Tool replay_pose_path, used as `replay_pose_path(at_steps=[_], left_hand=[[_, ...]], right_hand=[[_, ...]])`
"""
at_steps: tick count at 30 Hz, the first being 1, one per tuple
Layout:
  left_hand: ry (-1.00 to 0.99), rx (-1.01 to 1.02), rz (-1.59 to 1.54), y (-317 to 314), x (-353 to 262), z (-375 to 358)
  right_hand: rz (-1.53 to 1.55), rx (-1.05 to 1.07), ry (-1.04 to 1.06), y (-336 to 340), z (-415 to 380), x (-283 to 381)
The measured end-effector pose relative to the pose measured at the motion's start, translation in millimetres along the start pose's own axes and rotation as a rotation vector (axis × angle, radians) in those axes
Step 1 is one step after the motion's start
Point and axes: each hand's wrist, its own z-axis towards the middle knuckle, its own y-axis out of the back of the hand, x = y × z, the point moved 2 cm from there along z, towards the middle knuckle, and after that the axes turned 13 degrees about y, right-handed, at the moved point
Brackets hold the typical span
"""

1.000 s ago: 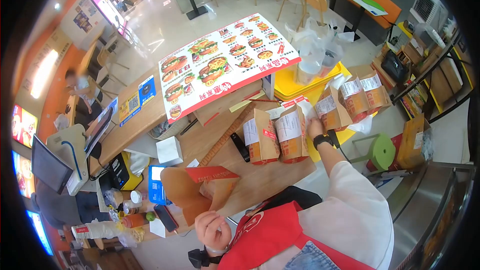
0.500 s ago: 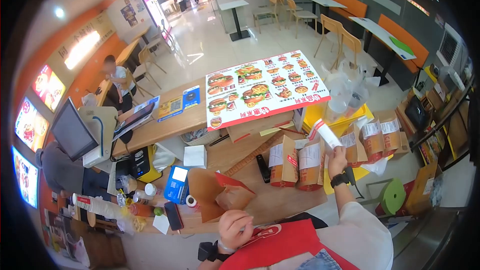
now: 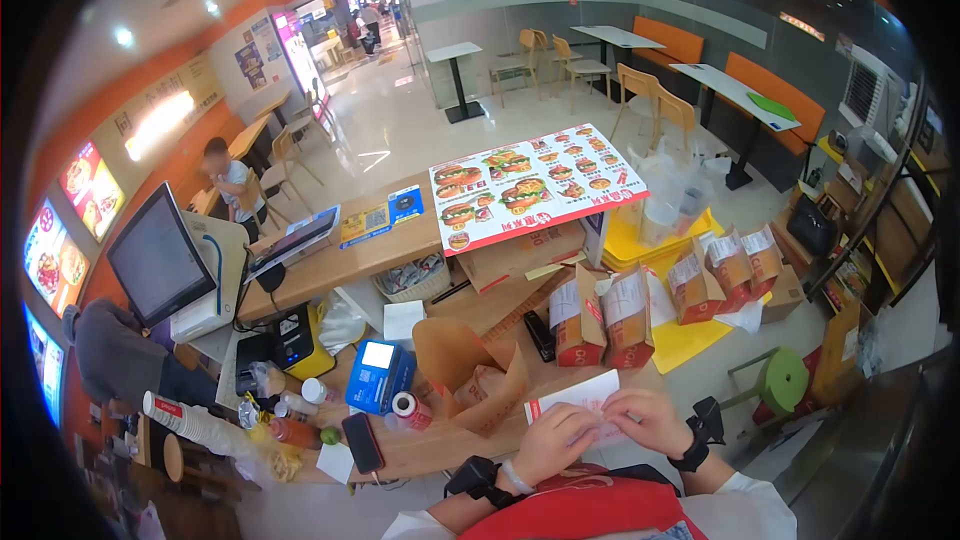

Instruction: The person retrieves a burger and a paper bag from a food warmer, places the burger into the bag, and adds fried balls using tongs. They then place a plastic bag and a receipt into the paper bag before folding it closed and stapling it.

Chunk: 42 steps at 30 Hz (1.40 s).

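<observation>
In front of my apron, both hands meet at a flat white paper packet with red print point(image 3: 575, 395), its upper part standing up behind my fingers. My left hand point(image 3: 555, 443) pinches its near edge on the left. From the right, my right hand point(image 3: 648, 420) grips the same edge, its fingers almost touching those of the left. An open brown paper bag point(image 3: 505, 390) stands just left of the packet with something wrapped inside. Two filled brown bags with receipts, one of them a paper bag point(image 3: 628, 325), stand beyond my hands.
More receipted bags point(image 3: 697, 290) stand on a yellow sheet at the right, by a yellow crate point(image 3: 640, 250). A menu board point(image 3: 540, 185) covers the raised counter. Left are a phone point(image 3: 363, 442), a blue box point(image 3: 380, 380), stacked cups point(image 3: 185, 418) and a monitor point(image 3: 160, 255). A person bends over at far left.
My right hand has brought the white packet from beside the receipted bags back toward my body. My left hand has come up from the apron and now holds it too.
</observation>
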Motion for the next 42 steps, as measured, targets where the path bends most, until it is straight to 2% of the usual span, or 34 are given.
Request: replay_pose_path(at_steps=[5,7,9,10,11,13,14,15,16,18,21,23,24,25,27,28,29,31,32,33,35,39,42], left_hand=[[0.127,0.091,-0.184,-7.2,-7.9,-12.8],[-0.049,0.13,-0.099,-10.8,-7.3,-15.2],[-0.047,0.116,-0.118,-10.9,-10.0,-15.4],[-0.04,0.09,-0.134,-11.0,-11.6,-14.5],[-0.044,0.106,-0.138,-11.3,-14.5,-13.0],[-0.105,0.16,-0.104,-14.0,-22.2,-9.2],[-0.116,0.187,-0.113,-18.0,-25.1,-6.8],[-0.22,0.2,-0.118,-24.0,-30.2,-4.0],[-0.33,0.216,-0.129,-32.2,-35.8,-0.5],[-0.354,0.322,-0.226,-53.7,-46.2,4.4],[-0.378,0.454,-0.316,-91.0,-62.8,13.9],[-0.3,0.253,-0.293,-114.2,-70.8,32.4],[-0.044,0.136,-0.344,-136.1,-57.2,31.2],[-0.067,0.172,-0.363,-159.2,-57.5,39.0],[0.402,0.293,-0.86,-204.7,-51.5,56.0],[0.323,0.566,-0.816,-225.1,-55.6,64.3],[0.31,0.618,-0.826,-243.0,-61.5,71.0],[0.158,1.077,-0.797,-277.6,-91.3,76.9],[0.224,1.149,-0.793,-296.1,-99.6,81.0],[0.351,1.279,-0.92,-311.0,-114.4,83.5],[0.372,1.429,-0.926,-337.6,-137.7,88.0],[0.318,1.566,-0.95,-391.5,-159.6,93.8],[0.539,1.392,-1.013,-430.4,-166.6,109.3]], right_hand=[[-0.111,-0.115,-0.066,-10.2,-29.4,29.8],[-0.196,-0.179,-0.057,-7.2,-38.1,42.9],[-0.088,-0.398,-0.12,4.7,-44.6,57.1],[0.039,-0.348,-0.142,10.3,-49.7,59.0],[0.033,-0.361,-0.151,12.7,-51.1,60.9],[0.207,-0.245,-0.468,14.4,-54.1,58.8],[0.204,-0.124,-0.551,17.9,-53.1,58.5],[0.193,-0.157,-0.567,19.2,-58.7,54.9],[0.273,-0.093,-0.559,17.9,-65.6,45.8],[0.39,-0.005,-0.526,20.7,-79.1,33.3],[0.394,-0.002,-0.493,36.0,-88.6,9.5],[0.366,-0.033,-0.496,56.2,-101.4,-2.3],[0.347,-0.06,-0.504,69.9,-111.2,-6.0],[0.327,-0.083,-0.514,82.9,-121.0,-10.1],[0.27,-0.148,-0.542,110.8,-146.7,-11.3],[0.243,-0.181,-0.555,123.4,-159.3,-12.5],[0.214,-0.217,-0.575,135.1,-173.1,-12.4],[0.148,-0.292,-0.612,153.5,-199.3,-7.7],[0.111,-0.331,-0.63,162.5,-211.9,-5.9],[0.072,-0.369,-0.646,170.1,-222.2,-3.3],[-0.023,-0.446,-0.678,183.4,-243.5,2.6],[-0.362,-0.619,-0.744,217.8,-275.9,28.1],[-0.843,-0.887,-0.823,251.9,-286.1,73.9]])
